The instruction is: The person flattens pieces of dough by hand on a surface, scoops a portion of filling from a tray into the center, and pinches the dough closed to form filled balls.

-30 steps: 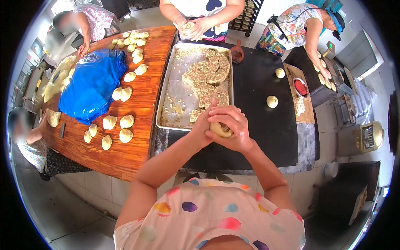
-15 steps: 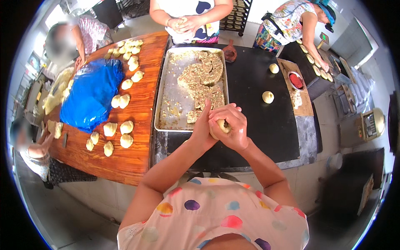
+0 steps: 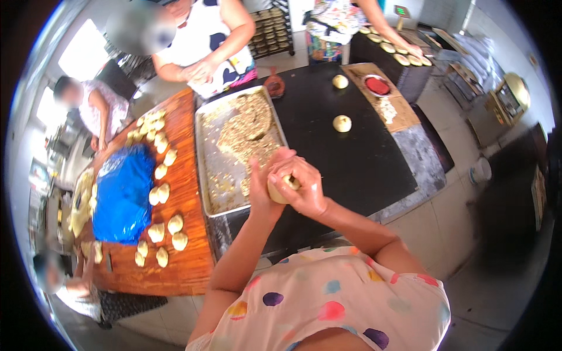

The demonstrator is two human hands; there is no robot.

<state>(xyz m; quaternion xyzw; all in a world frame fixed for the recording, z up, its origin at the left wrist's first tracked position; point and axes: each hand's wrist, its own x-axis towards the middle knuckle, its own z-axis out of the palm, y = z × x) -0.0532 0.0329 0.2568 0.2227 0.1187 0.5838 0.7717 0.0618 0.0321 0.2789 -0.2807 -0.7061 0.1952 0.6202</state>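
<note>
The left hand (image 3: pixel 262 190) and right hand (image 3: pixel 310 192) form a closed grip round a smooth, pale dough ball (image 3: pixel 277 193), a dark opening showing in its top, above the black worktop (image 3: pixel 351 158). Just beyond, a shallow metal tray (image 3: pixel 225 169) holds crumbly, chunky tan filling (image 3: pixel 252 124). Pinched, lumpy dough pieces (image 3: pixel 156 232) and glossy blue plastic (image 3: pixel 123 199) lie on the wood-grained worktop (image 3: pixel 181 275). Farther off, a round bowl (image 3: pixel 377 95) contains something red. Since half a second ago the view has swung, bringing the tray leftward; the dough ball remains enclosed.
</note>
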